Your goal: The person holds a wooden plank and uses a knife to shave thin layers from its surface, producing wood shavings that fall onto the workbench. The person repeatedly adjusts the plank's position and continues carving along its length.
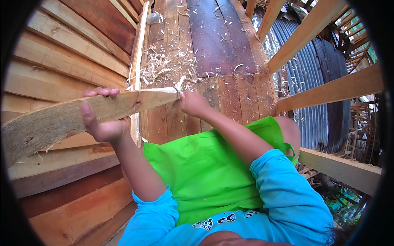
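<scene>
A long, slightly curved wooden plank (113, 104) reaches from the left rim to the middle of the view, narrowing toward its right end. My left hand (100, 117) grips it about midway, the fingers over its far edge and the thumb on the near face. A pale, freshly cut strip runs along the top edge near the narrow end. There my right hand (193, 104) is closed at the tip, and what its fingers hold is mostly hidden. A curled shaving (179, 84) stands up just beyond the tip. A green cloth (201, 168) covers my lap.
Many wood shavings (164, 65) litter the plank floor (223, 94). A slatted wooden wall (61, 45) rises on the left, with a pale upright strip (136, 74) beside it. Wooden rails (328, 89) and corrugated metal sheets (303, 78) stand on the right.
</scene>
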### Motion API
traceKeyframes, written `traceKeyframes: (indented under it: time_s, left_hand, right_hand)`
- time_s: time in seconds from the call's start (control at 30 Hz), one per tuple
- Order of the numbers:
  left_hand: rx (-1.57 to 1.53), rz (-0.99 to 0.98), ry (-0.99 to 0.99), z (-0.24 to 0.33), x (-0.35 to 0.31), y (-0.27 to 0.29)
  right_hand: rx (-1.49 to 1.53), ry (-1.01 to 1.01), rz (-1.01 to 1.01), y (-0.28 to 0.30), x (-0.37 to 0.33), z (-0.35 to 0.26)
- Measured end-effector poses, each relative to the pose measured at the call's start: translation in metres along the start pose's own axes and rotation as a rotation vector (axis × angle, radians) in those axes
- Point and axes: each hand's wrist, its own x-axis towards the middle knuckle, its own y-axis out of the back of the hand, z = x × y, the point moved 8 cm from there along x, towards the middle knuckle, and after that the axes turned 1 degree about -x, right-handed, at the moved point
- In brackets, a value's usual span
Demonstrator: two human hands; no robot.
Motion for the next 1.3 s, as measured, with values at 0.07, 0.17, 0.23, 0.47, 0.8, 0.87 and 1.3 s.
traceKeyframes:
  time_s: [0.07,0.17,0.23,0.47,0.8,0.87,1.3]
  left_hand:
    - [0.014,-0.001,-0.012,0.003,0.001,0.008]
    - [-0.005,0.028,0.013,0.000,-0.002,0.009]
    - [-0.021,0.016,0.010,-0.001,-0.001,0.003]
    - [-0.007,0.004,0.006,-0.002,-0.002,-0.005]
    - [-0.055,-0.015,0.001,0.002,0.002,0.016]
    - [-0.052,-0.003,0.012,-0.001,-0.002,0.010]
    - [-0.016,-0.104,0.002,0.003,-0.002,0.004]
  right_hand:
    - [0.032,-0.008,-0.024,0.002,0.005,-0.009]
    - [0.035,0.113,0.035,0.008,-0.013,-0.033]
    - [0.005,-0.008,0.102,0.005,0.001,0.021]
    - [0.036,0.018,0.071,-0.002,0.001,0.017]
    - [-0.038,-0.015,0.044,0.010,-0.014,-0.032]
    - [0.067,0.017,0.014,-0.002,-0.008,-0.023]
    - [-0.228,-0.157,0.106,0.031,-0.005,0.002]
